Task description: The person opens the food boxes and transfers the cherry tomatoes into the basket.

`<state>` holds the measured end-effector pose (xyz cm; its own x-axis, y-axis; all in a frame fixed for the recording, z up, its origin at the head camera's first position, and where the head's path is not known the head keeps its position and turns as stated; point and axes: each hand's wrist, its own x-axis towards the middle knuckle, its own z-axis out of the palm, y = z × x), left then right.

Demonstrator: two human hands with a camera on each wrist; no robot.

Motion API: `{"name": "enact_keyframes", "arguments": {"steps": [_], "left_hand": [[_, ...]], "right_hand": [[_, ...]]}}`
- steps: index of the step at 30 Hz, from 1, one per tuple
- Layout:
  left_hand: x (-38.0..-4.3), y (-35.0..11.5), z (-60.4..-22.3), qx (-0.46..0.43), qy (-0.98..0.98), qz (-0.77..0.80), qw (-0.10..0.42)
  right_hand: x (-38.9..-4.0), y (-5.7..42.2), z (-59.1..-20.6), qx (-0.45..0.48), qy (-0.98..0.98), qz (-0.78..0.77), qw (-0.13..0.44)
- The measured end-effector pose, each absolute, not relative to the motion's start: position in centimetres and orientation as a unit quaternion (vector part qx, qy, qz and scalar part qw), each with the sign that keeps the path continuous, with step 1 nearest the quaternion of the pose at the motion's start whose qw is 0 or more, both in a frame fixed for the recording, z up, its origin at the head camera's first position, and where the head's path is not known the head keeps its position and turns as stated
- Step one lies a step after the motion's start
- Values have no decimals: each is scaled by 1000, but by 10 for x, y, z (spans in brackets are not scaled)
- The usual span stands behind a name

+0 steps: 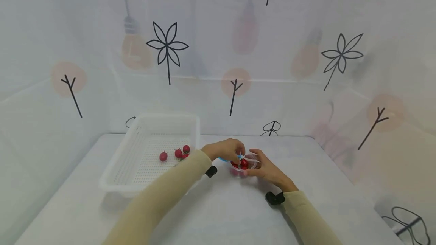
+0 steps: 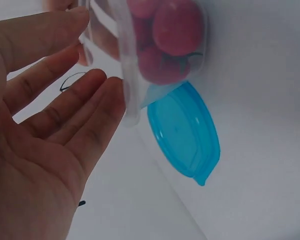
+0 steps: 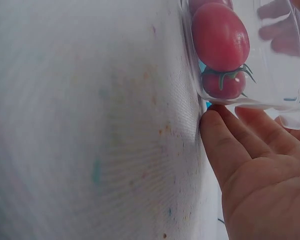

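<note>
My right hand (image 1: pixel 270 171) grips the side of a small clear plastic container (image 3: pixel 270 102) standing on the white table. Cherry tomatoes (image 1: pixel 243 163) lie inside, one with a green stem showing in the right wrist view. Over the container's mouth is my left hand (image 1: pixel 227 149), fingers bent downward in the head view. The left wrist view shows its fingertips (image 2: pixel 102 77) at the rim, spread apart with nothing visible between them. A blue lid (image 2: pixel 185 132) with a small tab lies beside the container, partly hidden behind my left hand in the head view.
A white perforated basket (image 1: pixel 117 188) stands to the left, with several cherry tomatoes (image 1: pixel 163 156) toward its right side. My left forearm crosses its near right corner. A patterned cloth backdrop (image 1: pixel 204 97) hangs behind the table.
</note>
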<state>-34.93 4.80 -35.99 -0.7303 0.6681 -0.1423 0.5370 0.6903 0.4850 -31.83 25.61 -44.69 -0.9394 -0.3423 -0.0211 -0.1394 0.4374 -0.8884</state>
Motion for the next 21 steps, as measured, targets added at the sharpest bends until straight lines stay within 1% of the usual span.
{"name": "enact_keyframes", "arguments": {"steps": [8,21], "left_hand": [[-352,61,-369,323,917,181,151],[-350,70,-379,320,922,156,151]], "right_hand": [[-319,256,-447,-133,854,-495,93],[-318,255,-447,-134,842,-513,98]]}}
